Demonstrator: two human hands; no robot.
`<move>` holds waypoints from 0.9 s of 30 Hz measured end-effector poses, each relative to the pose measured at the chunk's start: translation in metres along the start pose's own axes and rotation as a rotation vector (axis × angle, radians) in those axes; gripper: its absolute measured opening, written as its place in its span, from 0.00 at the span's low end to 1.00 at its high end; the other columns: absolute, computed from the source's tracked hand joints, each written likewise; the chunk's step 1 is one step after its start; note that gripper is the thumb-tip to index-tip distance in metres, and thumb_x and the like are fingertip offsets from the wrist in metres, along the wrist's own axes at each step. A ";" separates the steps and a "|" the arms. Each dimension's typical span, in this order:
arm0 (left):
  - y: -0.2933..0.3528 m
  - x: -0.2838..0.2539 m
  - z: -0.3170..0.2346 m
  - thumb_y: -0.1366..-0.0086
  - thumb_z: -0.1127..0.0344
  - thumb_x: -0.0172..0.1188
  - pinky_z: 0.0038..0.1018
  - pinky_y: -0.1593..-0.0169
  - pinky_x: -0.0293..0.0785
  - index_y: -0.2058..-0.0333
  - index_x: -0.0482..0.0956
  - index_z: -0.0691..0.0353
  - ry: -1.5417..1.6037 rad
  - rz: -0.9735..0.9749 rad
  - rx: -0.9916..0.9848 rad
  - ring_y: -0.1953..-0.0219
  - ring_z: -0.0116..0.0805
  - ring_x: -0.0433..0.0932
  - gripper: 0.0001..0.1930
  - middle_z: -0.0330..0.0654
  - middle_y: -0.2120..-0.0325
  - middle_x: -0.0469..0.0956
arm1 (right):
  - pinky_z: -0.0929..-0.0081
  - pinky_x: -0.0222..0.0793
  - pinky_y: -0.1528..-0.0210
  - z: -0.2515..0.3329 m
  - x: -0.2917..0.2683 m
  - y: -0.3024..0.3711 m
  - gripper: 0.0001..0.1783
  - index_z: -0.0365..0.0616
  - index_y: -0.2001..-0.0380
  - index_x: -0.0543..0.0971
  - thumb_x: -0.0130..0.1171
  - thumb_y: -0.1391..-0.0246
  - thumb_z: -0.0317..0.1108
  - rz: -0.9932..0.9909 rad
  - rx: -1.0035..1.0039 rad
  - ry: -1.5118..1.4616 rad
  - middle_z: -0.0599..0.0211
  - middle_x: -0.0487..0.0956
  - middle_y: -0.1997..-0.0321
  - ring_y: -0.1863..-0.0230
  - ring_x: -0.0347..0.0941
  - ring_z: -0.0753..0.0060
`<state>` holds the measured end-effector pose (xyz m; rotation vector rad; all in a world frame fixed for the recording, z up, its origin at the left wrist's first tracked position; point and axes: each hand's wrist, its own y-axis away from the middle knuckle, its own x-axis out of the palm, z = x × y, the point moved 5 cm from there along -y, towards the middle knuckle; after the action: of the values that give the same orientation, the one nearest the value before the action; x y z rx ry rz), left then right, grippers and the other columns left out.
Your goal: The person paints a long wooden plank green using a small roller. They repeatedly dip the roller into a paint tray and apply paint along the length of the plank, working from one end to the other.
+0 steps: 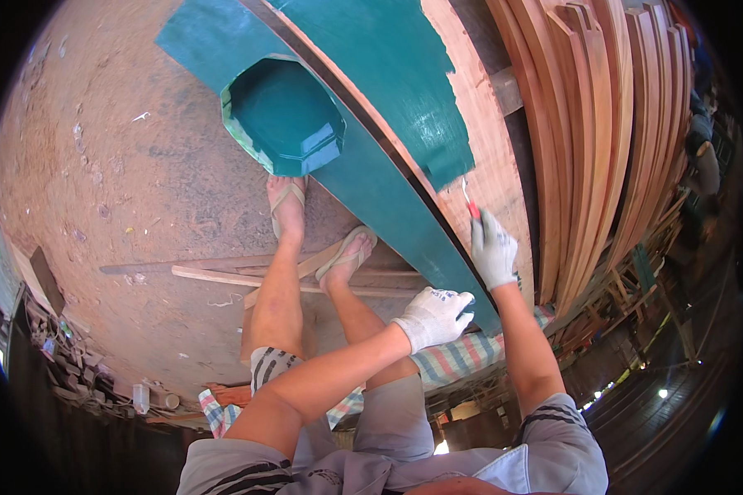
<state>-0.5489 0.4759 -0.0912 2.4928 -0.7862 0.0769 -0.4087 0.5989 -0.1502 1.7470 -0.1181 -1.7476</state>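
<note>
My right hand, in a white glove, is closed round the red handle of a small paint roller. Its teal-coated head rests on a wide wooden board, at the ragged near edge of a wet teal coat. My left hand, also gloved, is closed with curled fingers above the near end of a narrower teal board. Whatever its palm may hold is hidden. An octagonal tub with teal paint inside stands on the teal board, beyond my feet.
Several curved bare wooden planks stand stacked on the right. Loose wood strips lie on the dirt floor near my sandalled feet. A striped cloth lies beneath my legs. Scrap wood is heaped at the left.
</note>
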 end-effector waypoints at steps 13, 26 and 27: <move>-0.001 0.014 0.010 0.25 0.52 0.57 0.50 0.46 0.80 0.43 0.81 0.60 -0.023 0.074 -0.065 0.53 0.56 0.86 0.21 0.56 0.59 0.88 | 0.49 0.76 0.43 -0.004 0.018 -0.073 0.21 0.56 0.39 0.83 0.53 0.25 0.52 0.194 0.253 -0.234 0.51 0.88 0.49 0.46 0.84 0.43; 0.006 0.010 -0.001 0.24 0.53 0.55 0.49 0.47 0.81 0.44 0.80 0.60 -0.048 0.152 -0.043 0.54 0.57 0.87 0.20 0.56 0.59 0.87 | 0.49 0.75 0.50 0.033 -0.049 -0.182 0.22 0.44 0.51 0.85 0.54 0.25 0.50 -0.145 0.064 -0.458 0.43 0.85 0.58 0.53 0.82 0.38; 0.008 0.007 -0.002 0.24 0.53 0.56 0.50 0.47 0.81 0.44 0.80 0.60 -0.053 0.150 -0.034 0.54 0.57 0.87 0.20 0.56 0.59 0.87 | 0.47 0.75 0.51 0.053 -0.062 -0.222 0.22 0.45 0.55 0.85 0.52 0.25 0.51 -0.151 0.037 -0.406 0.43 0.85 0.60 0.54 0.81 0.35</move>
<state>-0.5474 0.4675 -0.0847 2.4097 -0.9884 0.0505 -0.5478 0.7824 -0.2017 1.4346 -0.1975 -2.2060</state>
